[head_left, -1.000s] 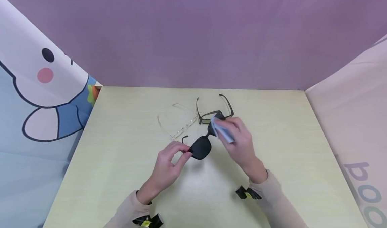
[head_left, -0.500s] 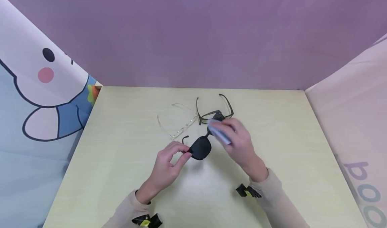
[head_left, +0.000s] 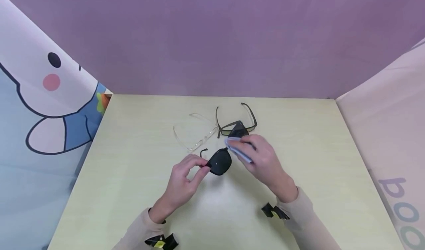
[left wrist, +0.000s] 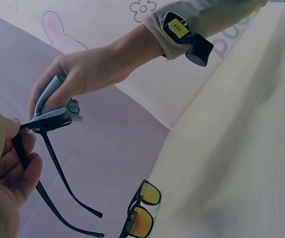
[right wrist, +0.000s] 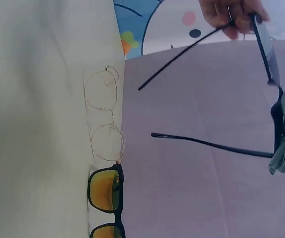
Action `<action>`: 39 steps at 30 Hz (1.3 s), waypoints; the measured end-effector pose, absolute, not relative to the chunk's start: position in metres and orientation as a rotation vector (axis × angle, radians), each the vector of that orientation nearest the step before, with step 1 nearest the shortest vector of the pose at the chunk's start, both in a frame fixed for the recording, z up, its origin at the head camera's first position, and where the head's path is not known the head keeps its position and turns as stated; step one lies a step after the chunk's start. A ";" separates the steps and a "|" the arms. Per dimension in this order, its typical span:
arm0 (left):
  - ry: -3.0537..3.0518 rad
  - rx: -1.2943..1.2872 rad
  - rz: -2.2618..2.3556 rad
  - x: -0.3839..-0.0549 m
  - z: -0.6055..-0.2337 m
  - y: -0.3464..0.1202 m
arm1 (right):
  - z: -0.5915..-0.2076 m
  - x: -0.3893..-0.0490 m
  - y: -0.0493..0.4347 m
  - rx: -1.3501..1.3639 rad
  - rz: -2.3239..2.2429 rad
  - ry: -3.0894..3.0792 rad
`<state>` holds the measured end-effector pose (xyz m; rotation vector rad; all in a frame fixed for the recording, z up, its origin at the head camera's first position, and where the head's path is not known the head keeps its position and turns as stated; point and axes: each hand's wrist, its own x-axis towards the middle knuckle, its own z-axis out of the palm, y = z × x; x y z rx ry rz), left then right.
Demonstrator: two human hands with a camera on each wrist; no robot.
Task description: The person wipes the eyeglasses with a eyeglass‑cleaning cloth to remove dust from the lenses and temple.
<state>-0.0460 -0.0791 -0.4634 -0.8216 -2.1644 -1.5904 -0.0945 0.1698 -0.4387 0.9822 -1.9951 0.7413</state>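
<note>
Sunglasses with a black frame and dark rounded lenses are up off the bench, between our two hands, temples unfolded and pointing away from us. Our left hand has them pinched between thumb and index finger at one outer end of the frame. Our right hand has its fingers closed on a thin, folded, light blue cloth, which lies against the lens on that hand's side, near the bridge; it covers part of that lens. We see the lens on the left hand's side uncovered.

In the head view the dark pair overlaps sunglasses with a black frame and yellow-orange lenses; the left wrist view puts those well below our grip, on the pale, wood-toned bench, temples unfolded. Right beside them we have eyeglasses with thin gold wire rims and clear round lenses, also unfolded. Can't tell if those two pairs touch.

Around us: plain purple backdrop along the far edge, light blue cartoon-print panel on the left, pale pink lettered panel on the right.
</note>
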 end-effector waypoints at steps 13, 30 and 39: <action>-2.175 -0.825 -1.591 -0.046 -0.462 -0.078 | -0.442 -0.100 0.169 0.807 0.932 -1.982; -2.175 -0.807 -1.602 -0.045 -0.462 -0.080 | -0.453 -0.095 0.161 0.838 0.925 -1.903; -2.172 -0.822 -1.619 -0.045 -0.462 -0.079 | -0.449 -0.100 0.170 0.645 1.088 -1.926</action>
